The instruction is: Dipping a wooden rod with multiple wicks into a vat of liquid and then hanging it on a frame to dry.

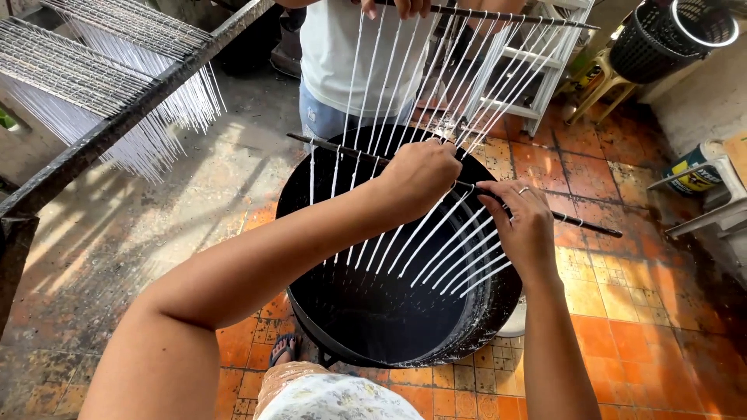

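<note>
My left hand [420, 177] grips a thin dark rod [599, 228] near its middle, over a big black round vat [311, 198] holding dark liquid. My right hand [527, 229] holds the same rod further right. Several thin white wax-coated strands [436, 241] hang from the rod above the vat. Across the vat stands another person in a white shirt [331, 54], whose hand [412, 7] holds a second rod [545, 19] with more white strands [482, 78] slanting down.
A dark metal rack [117, 124] at left carries rows of hanging white strands [156, 117]. A white shelf frame [548, 70] and a black basket [661, 39] stand behind. A paint can [695, 175] sits at right. The floor is stained orange tile [622, 311].
</note>
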